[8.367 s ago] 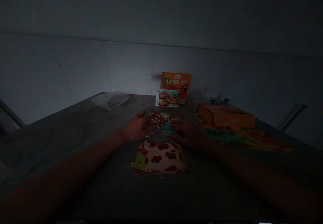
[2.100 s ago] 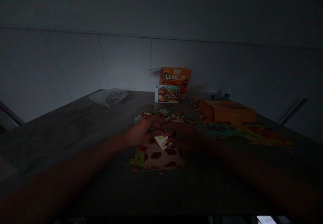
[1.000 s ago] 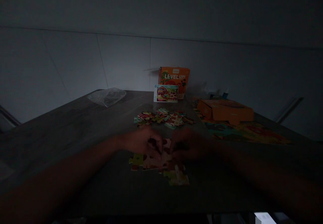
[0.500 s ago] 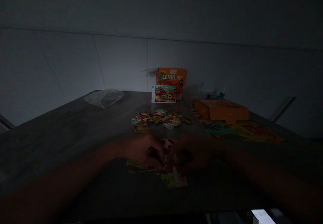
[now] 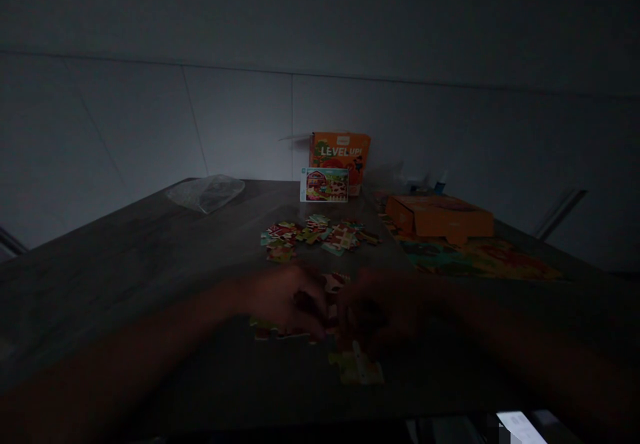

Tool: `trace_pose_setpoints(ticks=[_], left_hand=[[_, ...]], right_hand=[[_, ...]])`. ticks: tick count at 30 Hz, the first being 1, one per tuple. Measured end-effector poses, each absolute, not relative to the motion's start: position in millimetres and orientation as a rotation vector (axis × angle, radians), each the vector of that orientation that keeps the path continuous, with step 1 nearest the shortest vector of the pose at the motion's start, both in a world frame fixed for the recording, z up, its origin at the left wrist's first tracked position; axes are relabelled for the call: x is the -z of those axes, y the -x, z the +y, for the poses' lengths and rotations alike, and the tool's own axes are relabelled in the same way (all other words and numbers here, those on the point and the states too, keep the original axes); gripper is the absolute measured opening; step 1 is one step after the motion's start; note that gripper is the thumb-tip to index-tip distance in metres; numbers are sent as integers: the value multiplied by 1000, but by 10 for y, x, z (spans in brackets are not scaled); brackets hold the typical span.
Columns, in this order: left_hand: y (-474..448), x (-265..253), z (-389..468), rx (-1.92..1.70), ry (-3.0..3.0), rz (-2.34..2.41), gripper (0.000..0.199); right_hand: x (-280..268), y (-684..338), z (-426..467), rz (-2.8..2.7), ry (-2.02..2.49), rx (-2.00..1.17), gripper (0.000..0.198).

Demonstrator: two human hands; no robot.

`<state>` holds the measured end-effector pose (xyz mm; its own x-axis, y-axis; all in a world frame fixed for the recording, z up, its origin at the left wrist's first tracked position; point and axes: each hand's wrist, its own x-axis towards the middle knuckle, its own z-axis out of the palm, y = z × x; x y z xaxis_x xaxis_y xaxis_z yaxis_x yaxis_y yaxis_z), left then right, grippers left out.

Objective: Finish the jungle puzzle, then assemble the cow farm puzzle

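Note:
In the dim head view, my left hand (image 5: 287, 297) rests with curled fingers on a strip of joined jigsaw puzzle pieces (image 5: 280, 332), gripping at its right end. My right hand (image 5: 387, 307) is close beside it, its fingers closed on a green-and-yellow puzzle piece (image 5: 357, 368) with a pale post on it. That piece sticks out below the fingers, toward me, apart from the strip's lower edge. Between the hands a pink and dark-patterned puzzle section (image 5: 334, 283) shows. My fingers and the darkness hide the exact contacts.
Beyond my hands lies a pile of loose puzzle pieces (image 5: 320, 234). A farm picture card (image 5: 325, 185) leans on an orange "LEVEL UP!" box (image 5: 343, 151). A clear plastic bag (image 5: 206, 193) lies left. At right, an orange box (image 5: 440, 217) sits on a colourful assembled puzzle (image 5: 480, 257).
My right hand has shifted slightly right and toward me, and the post piece has moved with it, away from the strip. My left hand has stayed nearly still.

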<state>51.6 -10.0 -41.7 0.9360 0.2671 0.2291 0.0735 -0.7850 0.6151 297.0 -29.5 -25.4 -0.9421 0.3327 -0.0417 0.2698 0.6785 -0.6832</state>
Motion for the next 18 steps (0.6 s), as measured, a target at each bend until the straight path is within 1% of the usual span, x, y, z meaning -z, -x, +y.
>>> trace_pose_setpoints(ticks=[4, 7, 11, 18], left_hand=[[-570, 443, -134, -473, -2443, 110, 12], [-615, 443, -166, -458, -2438, 44, 9], [-635, 430, -188, -456, -2463, 36, 8], [-619, 424, -186, -441, -2418, 82, 5]], right_hand=[[318, -2971, -258, -2788, 445, -1140, 35], [353, -2968, -227, -2795, 421, -1165, 39], [364, -2975, -210, -2777, 412, -1202, 41], [333, -2993, -206, -2775, 541, -1211, 42]])
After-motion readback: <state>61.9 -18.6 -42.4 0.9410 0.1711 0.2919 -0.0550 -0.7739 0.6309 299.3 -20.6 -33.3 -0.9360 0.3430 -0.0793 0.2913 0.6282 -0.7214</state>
